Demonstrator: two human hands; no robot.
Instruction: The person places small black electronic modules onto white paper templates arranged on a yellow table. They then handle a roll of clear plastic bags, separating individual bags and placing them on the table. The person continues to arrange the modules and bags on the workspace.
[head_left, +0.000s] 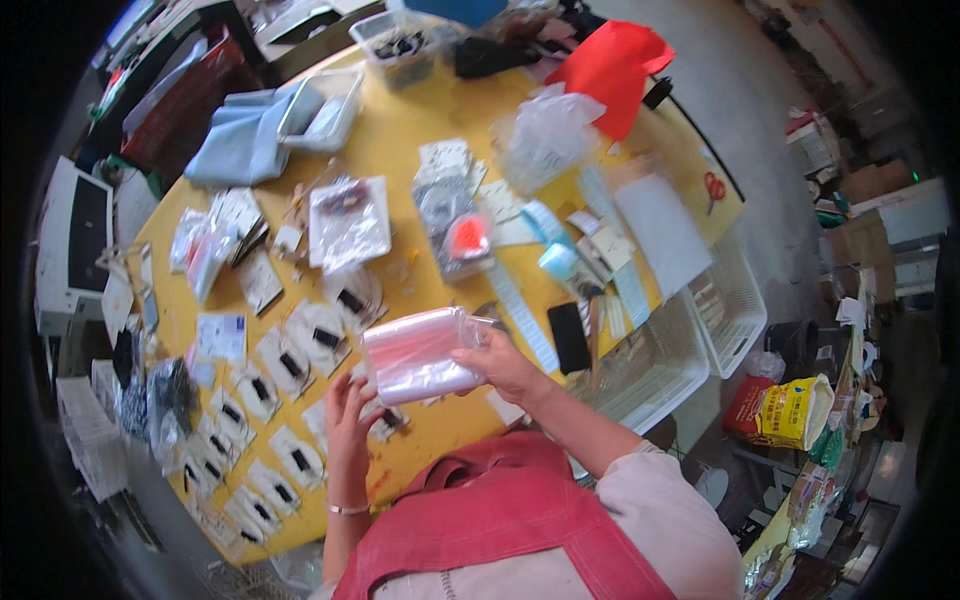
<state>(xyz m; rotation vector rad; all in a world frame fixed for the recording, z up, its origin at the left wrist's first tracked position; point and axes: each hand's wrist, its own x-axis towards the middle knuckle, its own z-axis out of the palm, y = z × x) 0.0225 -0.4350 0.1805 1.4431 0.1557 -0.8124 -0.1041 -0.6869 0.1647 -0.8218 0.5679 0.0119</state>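
Note:
My right hand grips the right end of a pack of clear plastic bags with a pinkish sheen, raised above the yellow table. Close to the pack's lower left edge is my left hand, its fingers apart and nothing visible in it; whether the fingertips touch the plastic is hard to tell. Rows of white cards with small black pieces lie around and left of my left hand. Beyond the pack are a white tray lined with clear plastic and a grey patterned box with a red item on it.
A black smartphone lies right of my right hand. White plastic crates stand beside the table's right edge. Red-handled scissors lie at the far right corner. A crumpled clear bag and a red bag occupy the far side.

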